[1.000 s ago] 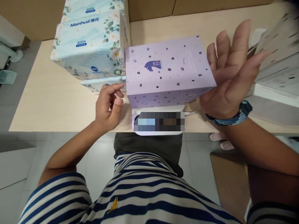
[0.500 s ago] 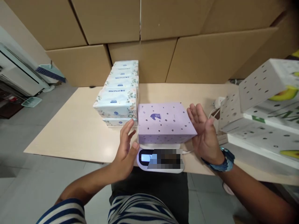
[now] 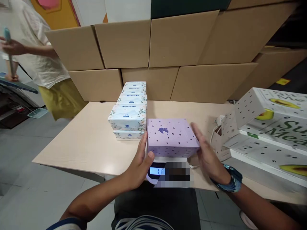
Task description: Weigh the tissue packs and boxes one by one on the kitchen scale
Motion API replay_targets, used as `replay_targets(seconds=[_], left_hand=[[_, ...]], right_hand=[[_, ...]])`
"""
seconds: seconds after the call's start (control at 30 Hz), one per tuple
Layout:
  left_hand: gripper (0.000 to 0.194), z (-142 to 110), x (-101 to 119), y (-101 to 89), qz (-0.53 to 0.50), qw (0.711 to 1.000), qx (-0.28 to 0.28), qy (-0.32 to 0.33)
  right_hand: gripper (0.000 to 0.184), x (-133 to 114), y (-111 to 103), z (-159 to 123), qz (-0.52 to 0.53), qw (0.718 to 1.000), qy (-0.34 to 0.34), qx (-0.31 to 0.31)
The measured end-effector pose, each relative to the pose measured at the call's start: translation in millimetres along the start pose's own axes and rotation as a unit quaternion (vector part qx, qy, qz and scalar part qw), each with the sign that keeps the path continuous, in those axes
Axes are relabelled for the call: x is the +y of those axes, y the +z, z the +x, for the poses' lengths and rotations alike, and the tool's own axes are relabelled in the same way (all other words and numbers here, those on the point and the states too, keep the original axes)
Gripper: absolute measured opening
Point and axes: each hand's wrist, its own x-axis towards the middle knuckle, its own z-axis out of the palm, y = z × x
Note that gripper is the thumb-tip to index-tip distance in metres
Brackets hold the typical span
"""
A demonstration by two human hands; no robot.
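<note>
— So, where does the lilac box [image 3: 171, 136] sit?

— On the white scale [image 3: 168, 171] at the near edge of the bench [image 3: 83, 143], between my two hands. I have my left hand [image 3: 137, 164] flat against its left side and my right hand [image 3: 207, 155] just beside its right side.

— Changed since half a second ago?

— Both palms have closed in; before, they stood apart from the box.

— And each grip?

— Open, fingers straight, nothing clasped. Tissue packs [image 3: 128, 116] lie just left of the box, spotted cartons [image 3: 263, 127] to the right.
</note>
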Motion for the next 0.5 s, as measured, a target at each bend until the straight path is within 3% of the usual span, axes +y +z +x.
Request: replay_targets(seconds=[0.1,0.27,0.37,0.5], left_hand=[[0.1,-4,5,0.9,-0.014,0.997,-0.066,0.032],[0.099,-13,22,-11.0,0.079,0.968,-0.122,0.207],[0.1,-3,57,-22.1,0.123,0.95,-0.104,0.266],[0.119,51,114,-47.8,0.108,0.949,0.006,0.295]], right_hand=[[0.074,-12,7,-16,0.041,0.997,0.018,-0.067],[0.07,-63,8,-28,0.063,0.995,-0.072,-0.034],[0.063,-118,22,-12,0.065,0.982,-0.176,-0.006],[0.041,-179,55,54,0.093,0.933,-0.346,-0.022]])
